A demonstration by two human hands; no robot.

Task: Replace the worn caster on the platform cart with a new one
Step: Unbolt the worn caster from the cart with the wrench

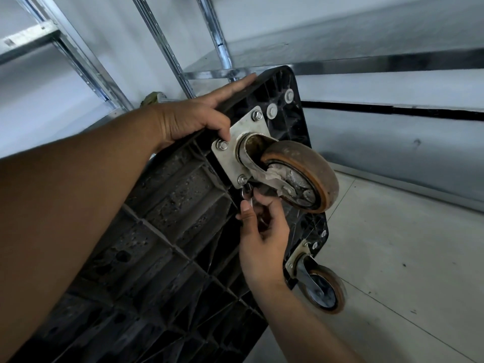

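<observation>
The black plastic platform cart (pixel 167 218) stands tipped on its side, its ribbed underside facing me. A worn caster (pixel 298 176) with a dirty orange-rimmed wheel is bolted through a steel plate (pixel 235 150) near the cart's upper corner. My left hand (pixel 193 116) grips the cart's edge beside that plate, thumb near one bolt. My right hand (pixel 262 229) is just below the plate and pinches a small metal piece (pixel 246 192) at the lower bolt. A second caster (pixel 322 286) sits at the cart's lower corner by the floor.
Metal shelf uprights (pixel 162 45) and a steel shelf (pixel 314 58) stand behind the cart against a white wall. A pale concrete floor (pixel 406 258) spreads out on the right. A small greenish object (pixel 152 98) lies behind my left wrist.
</observation>
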